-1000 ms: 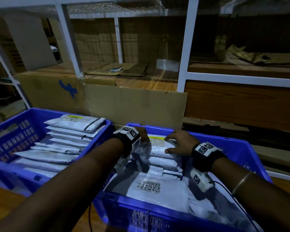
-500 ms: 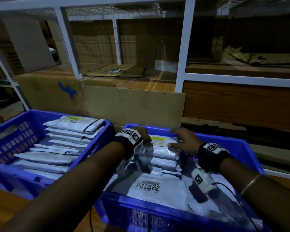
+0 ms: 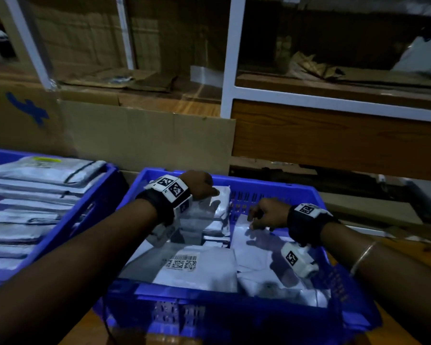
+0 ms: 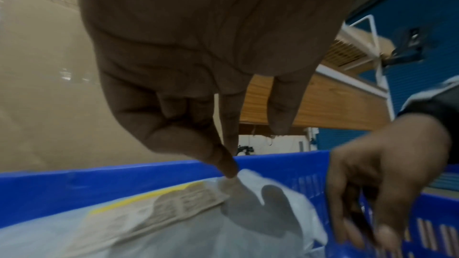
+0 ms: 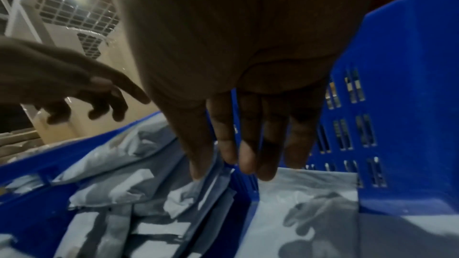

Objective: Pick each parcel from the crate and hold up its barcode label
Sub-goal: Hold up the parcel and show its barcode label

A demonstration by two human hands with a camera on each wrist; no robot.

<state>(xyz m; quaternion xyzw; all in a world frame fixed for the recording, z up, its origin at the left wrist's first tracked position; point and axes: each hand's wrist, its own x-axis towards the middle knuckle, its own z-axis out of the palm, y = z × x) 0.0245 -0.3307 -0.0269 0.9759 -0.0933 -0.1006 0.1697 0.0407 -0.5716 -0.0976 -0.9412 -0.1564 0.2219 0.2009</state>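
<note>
Left hand [image 3: 199, 184] pinching top parcel [image 3: 215, 204] at crate's [image 3: 271, 181] far end, probably to lift its label; right hand [image 3: 269, 215] loose, fingers straight, touching neighbouring parcels.

Deep blue crate [image 3: 271, 188] with slotted walls; inside it, pale grey-white parcels [image 3: 204, 272], one bearing a white label [image 3: 182, 261] printed with black barcode and square codes. Left of that crate, a second blue crate [image 3: 67, 227] of grey-white parcels, the top one's label edged in yellow [image 3: 46, 159]. Behind the crate, plain tan cardboard [image 3: 147, 140] marked with a blue scrawl [image 3: 29, 112]; white shelf frame [image 3: 228, 70], orange-brown wood grain [image 3: 334, 135]. Black-and-white checkered tags on black wristbands [image 3: 171, 188].
</note>
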